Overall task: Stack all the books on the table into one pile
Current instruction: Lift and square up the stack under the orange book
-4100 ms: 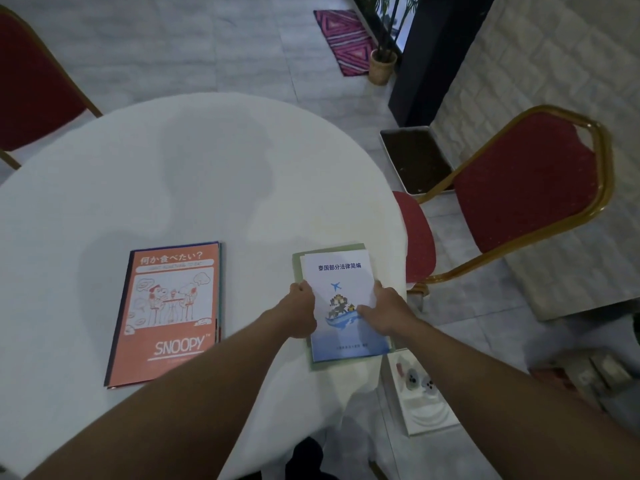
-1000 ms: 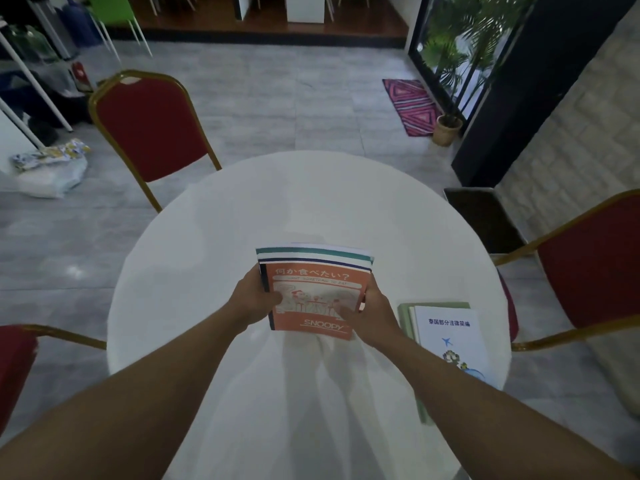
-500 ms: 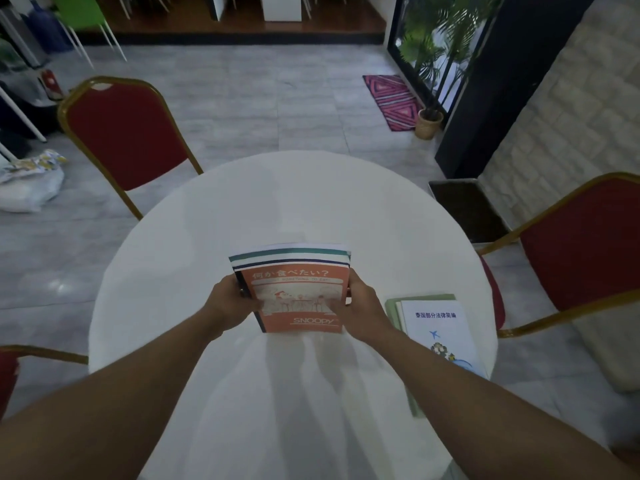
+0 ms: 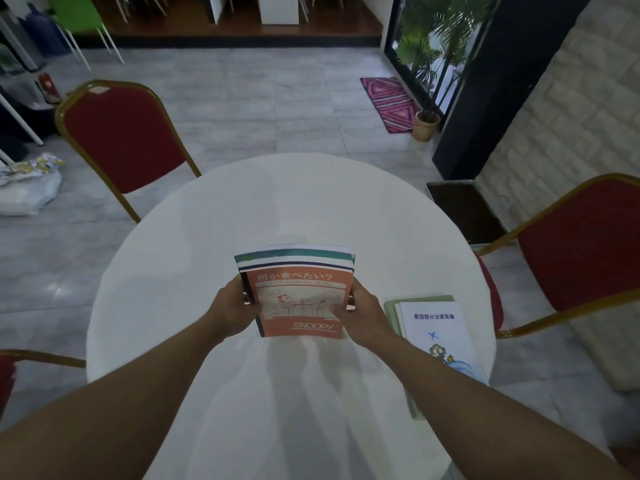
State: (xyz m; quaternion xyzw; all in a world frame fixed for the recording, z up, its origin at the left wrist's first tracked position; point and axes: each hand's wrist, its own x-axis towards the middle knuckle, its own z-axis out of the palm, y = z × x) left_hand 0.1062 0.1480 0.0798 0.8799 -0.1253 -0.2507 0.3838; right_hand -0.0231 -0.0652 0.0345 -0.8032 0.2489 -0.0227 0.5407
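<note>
An orange Snoopy book (image 4: 300,299) tops a small stack with teal- and navy-edged books (image 4: 294,256) showing beneath its far edge. My left hand (image 4: 232,311) grips the stack's left side and my right hand (image 4: 363,315) grips its right side, over the middle of the round white table (image 4: 277,202). To the right lies a white and blue book (image 4: 438,336) on top of a green one (image 4: 393,311); my right forearm hides their near end.
Red chairs with gold frames stand at the back left (image 4: 121,136), at the right (image 4: 581,247) and at the near left edge (image 4: 7,372). A dark tray (image 4: 464,209) sits on the floor beyond the table's right side, with a potted plant (image 4: 426,123) farther back.
Four seconds ago both hands were on the white and blue book at the right. Now they hold the stack topped by the Snoopy book, which has barely shifted over the last second.
</note>
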